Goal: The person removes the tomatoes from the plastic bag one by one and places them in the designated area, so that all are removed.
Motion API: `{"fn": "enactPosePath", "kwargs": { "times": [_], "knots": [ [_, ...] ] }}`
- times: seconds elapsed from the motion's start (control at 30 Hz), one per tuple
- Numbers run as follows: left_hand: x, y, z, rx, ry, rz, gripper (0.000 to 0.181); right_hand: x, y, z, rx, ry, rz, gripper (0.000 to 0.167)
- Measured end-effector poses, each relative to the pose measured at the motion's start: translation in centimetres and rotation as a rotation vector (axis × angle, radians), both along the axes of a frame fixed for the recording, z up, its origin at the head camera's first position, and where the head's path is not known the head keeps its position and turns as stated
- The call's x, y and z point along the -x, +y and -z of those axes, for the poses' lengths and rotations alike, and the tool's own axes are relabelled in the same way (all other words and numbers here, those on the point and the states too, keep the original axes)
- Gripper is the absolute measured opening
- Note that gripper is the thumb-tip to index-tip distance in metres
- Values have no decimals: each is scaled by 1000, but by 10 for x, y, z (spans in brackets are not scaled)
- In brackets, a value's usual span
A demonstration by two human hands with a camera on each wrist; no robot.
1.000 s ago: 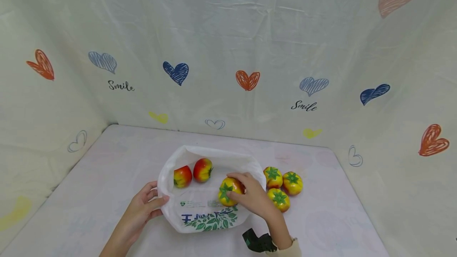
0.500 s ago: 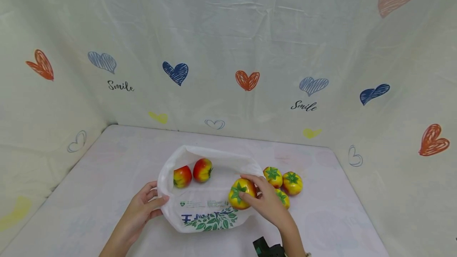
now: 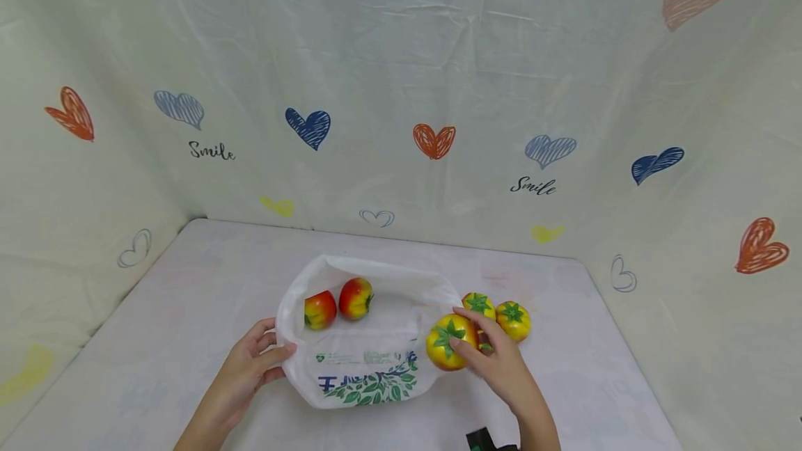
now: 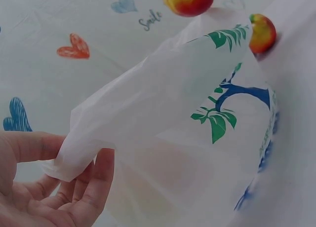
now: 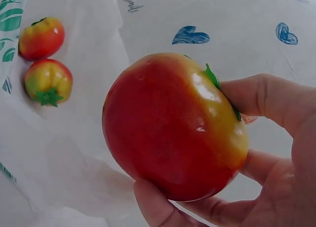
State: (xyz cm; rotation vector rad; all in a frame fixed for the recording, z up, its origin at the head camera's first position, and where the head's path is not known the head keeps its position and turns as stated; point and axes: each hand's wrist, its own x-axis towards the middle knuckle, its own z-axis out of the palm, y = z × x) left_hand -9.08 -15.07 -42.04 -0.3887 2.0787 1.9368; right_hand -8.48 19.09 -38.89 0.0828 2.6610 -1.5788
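Note:
A white plastic bag [image 3: 363, 346] with a green leaf print lies wide-mouthed on the table. My left hand [image 3: 247, 367] pinches its left rim; the left wrist view shows the thumb and fingers [image 4: 74, 182] on the bag's edge [image 4: 123, 108]. Two red-yellow fruits [image 3: 356, 298] are inside the bag at its left. Over the bag's right rim, my right hand [image 3: 501, 367] grips another fruit [image 3: 451, 342] with a green star-shaped top. In the right wrist view that fruit [image 5: 168, 128] is held between thumb and fingers, red side facing the camera.
Right of the bag stand more fruits [image 3: 514, 321], partly hidden behind the right hand. A pale cloth with printed hearts [image 3: 434, 141] hangs behind the table [image 3: 207, 284]. A black device [image 3: 489, 440] shows by the right wrist at the bottom edge.
My right hand has moved rightward with the fruit in its grip, from above the bag's inside to its right rim. The left hand and the two fruits in the bag have stayed still.

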Motion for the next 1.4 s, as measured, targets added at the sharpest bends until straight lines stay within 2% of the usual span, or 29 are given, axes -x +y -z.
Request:
{"fn": "enactPosePath", "kwargs": {
  "times": [0.23,0.53,0.8,0.93,0.97,1.1,1.13,1.2,1.33,1.37,1.4],
  "knots": [
    [0,0,0,5,-11,-4,54,-4,18,-3,19,-62,68,45],
    [0,0,-1,12,-8,-3,55,-7,42,2,20,-85,148,50],
    [2,1,-1,19,-9,-2,56,-9,66,22,39,-46,204,54],
    [2,1,-1,21,-7,0,56,-11,76,23,57,-77,226,57],
    [2,1,-1,20,-6,0,56,-11,79,25,63,-63,238,55],
    [2,0,-1,15,-4,0,55,-11,85,27,63,-109,266,57],
    [2,0,-1,15,-5,0,55,-6,95,42,59,-106,281,59],
    [1,1,-2,15,-6,-1,55,-7,97,40,52,-158,290,63],
    [1,1,-2,17,-8,0,55,-8,103,40,50,-203,315,68],
    [1,0,-2,17,-8,0,55,-12,96,25,55,-226,315,68],
    [1,0,-2,18,-9,0,55,-12,98,27,59,-231,321,70]
  ]
}}
